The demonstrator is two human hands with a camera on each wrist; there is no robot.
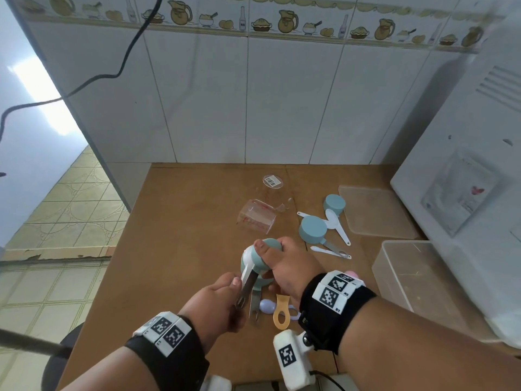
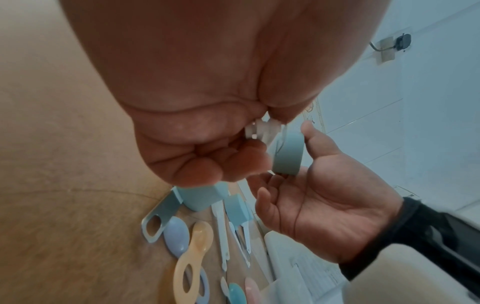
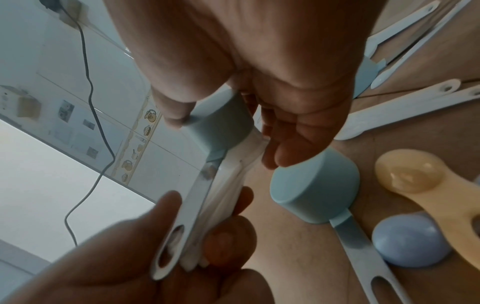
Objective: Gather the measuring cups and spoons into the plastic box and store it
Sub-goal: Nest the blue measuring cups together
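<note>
Above the table's front middle, my right hand (image 1: 267, 255) grips the bowl of a teal measuring cup (image 1: 260, 259) (image 3: 221, 127) with white spoons (image 3: 231, 174) lying against it. My left hand (image 1: 234, 286) pinches the cup's metal handle (image 3: 187, 205) together with the white spoon handles. A second teal cup (image 3: 314, 185) (image 2: 200, 197) stands mouth down on the table just under them. A lilac spoon (image 1: 266, 306) and an orange spoon (image 1: 282, 309) lie beside it. Two more teal cups (image 1: 313, 230) and white spoons (image 1: 335, 224) lie farther right. The clear plastic box (image 1: 417, 277) stands open at the right edge.
The box's lid (image 1: 375, 210) lies flat behind the box. Two clear measuring cups (image 1: 256, 218) lie toward the back of the brown table (image 1: 183, 235). A white appliance (image 1: 465, 165) borders the right side, and the tiled wall closes the back. The floor drops off to the left.
</note>
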